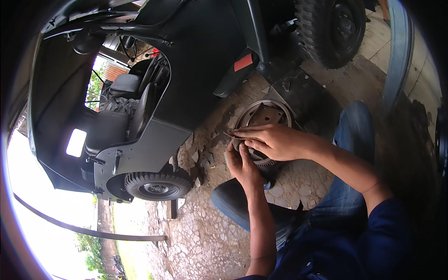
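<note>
My left hand [243, 169] is closed, fingers up, around a small grey rounded piece [236, 143] that is mostly hidden. Over it my right hand [276, 141] reaches across from the right, thumb and fingers pressed together on a thin brownish sheet-like piece [229, 134]. The two hands touch or nearly touch at the fingertips. Just beneath them a round metal flywheel with a toothed rim [285, 109] lies on the ground, holding a brown plate with holes [267, 116]. My hands and wrist cover part of the wheel.
A dark open-sided vehicle [196, 65] stands at left, its tyre [158, 185] on the ground. Another knobbly wheel [332, 30] is at the far right. My jeans-clad legs [354, 133] flank the flywheel. Broken stones cover the rough ground [205, 233]; a grey curved post [399, 51] rises at right.
</note>
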Demonstrator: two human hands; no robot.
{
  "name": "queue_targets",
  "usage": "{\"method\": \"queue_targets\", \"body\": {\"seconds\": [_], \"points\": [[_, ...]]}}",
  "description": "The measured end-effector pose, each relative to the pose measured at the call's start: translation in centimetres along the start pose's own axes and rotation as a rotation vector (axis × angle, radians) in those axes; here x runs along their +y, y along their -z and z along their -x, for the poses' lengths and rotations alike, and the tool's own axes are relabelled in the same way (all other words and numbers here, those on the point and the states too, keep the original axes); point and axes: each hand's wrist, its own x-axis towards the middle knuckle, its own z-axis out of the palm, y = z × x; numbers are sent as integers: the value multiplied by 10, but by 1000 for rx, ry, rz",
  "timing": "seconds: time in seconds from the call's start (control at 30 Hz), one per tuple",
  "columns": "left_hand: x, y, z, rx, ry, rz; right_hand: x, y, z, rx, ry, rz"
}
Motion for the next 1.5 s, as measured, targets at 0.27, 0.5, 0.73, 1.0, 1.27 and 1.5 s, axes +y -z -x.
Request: {"method": "queue_targets", "body": {"seconds": [0.27,0.5,0.73,1.0,1.27,1.5], "points": [[-148,66,63,-99,342,-4,68,-87,47,-101,100,275],[-137,44,47,-145,415,217,107,-103,43,27,90,586],[-141,43,51,-131,261,-47,91,-92,39,-45,-169,363],[-158,45,57,-126,268,124,98,-105,42,9,-31,388],[-149,37,59,-99,219,24,95,-101,47,10,-37,361],[-151,41,60,-129,210,-91,98,-98,46,-56,-130,362]]}}
